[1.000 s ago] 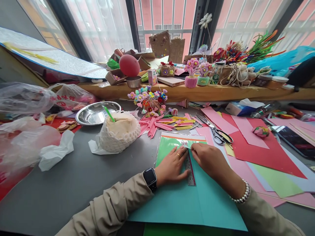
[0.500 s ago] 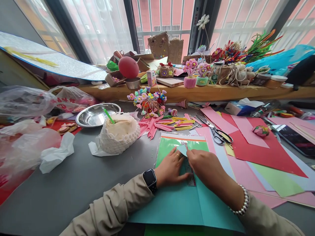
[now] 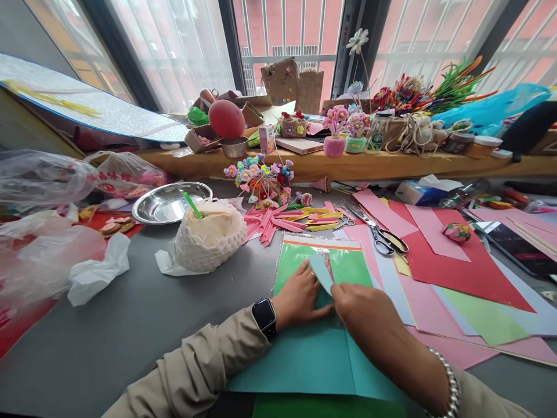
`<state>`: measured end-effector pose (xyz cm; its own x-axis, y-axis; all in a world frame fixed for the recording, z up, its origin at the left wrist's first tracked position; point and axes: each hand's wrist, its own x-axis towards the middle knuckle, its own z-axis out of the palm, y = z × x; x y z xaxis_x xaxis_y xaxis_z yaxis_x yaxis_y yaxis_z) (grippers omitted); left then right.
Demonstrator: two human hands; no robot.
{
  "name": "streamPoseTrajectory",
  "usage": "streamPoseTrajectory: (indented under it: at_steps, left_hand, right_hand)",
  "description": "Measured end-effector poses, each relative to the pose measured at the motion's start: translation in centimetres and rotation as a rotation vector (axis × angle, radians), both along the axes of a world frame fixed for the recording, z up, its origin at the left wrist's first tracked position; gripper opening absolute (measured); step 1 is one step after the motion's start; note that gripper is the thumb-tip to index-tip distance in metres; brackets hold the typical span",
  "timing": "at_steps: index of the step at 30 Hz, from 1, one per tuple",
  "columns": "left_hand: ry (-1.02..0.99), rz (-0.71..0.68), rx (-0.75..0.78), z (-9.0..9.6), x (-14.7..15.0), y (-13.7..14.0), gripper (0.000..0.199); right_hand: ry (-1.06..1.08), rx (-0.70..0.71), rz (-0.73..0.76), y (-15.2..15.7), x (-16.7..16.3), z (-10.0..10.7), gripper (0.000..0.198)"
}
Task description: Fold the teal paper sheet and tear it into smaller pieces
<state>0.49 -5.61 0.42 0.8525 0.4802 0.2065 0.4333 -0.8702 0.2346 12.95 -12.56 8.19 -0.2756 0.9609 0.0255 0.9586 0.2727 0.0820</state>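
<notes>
A large sheet of teal paper (image 3: 296, 366) lies in front of me with a crease down it. My left hand (image 3: 300, 299) rests flat on the sheet, fingers spread, with a ring and a watch. Closed fingers of my right hand (image 3: 368, 307) pinch the edge of the teal paper, where a narrow flap (image 3: 321, 274) lifts away beside the left fingertips. A thin pink-patterned strip (image 3: 326, 262), perhaps a ruler, shows behind the flap; the rest of it is hidden by my hands and the paper. Beneath lies green paper (image 3: 290, 255) in a clear sleeve.
Scissors (image 3: 379, 232) lie right of the sleeve, near red paper (image 3: 435, 273) and a phone (image 3: 517, 247). Pink and yellow strips (image 3: 300, 217) lie beyond. A foam-netted coconut-like item (image 3: 211, 238) with a green straw and a metal plate (image 3: 172, 203) are left.
My right hand has drawn down toward me and slightly right, and the lifted teal flap has grown longer. My left hand stays nearly in place.
</notes>
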Motion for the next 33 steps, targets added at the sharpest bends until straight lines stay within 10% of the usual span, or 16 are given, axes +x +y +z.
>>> streamPoseTrajectory:
  at_steps: [19,24,33]
  left_hand:
    - [0.046,-0.011,0.02,0.1,-0.1,0.1,0.081]
    - [0.068,0.037,0.12,0.3,0.2,-0.1,0.071]
    - [0.129,0.086,0.161,0.5,0.8,3.1,0.081]
  right_hand:
    - [0.097,0.305,0.131,-3.2,1.7,-1.1,0.024]
    - [0.224,0.134,-0.068,-2.7,4.9,-1.4,0.018]
    - [1.053,-0.201,-0.424,2.0,9.7,-5.9,0.032]
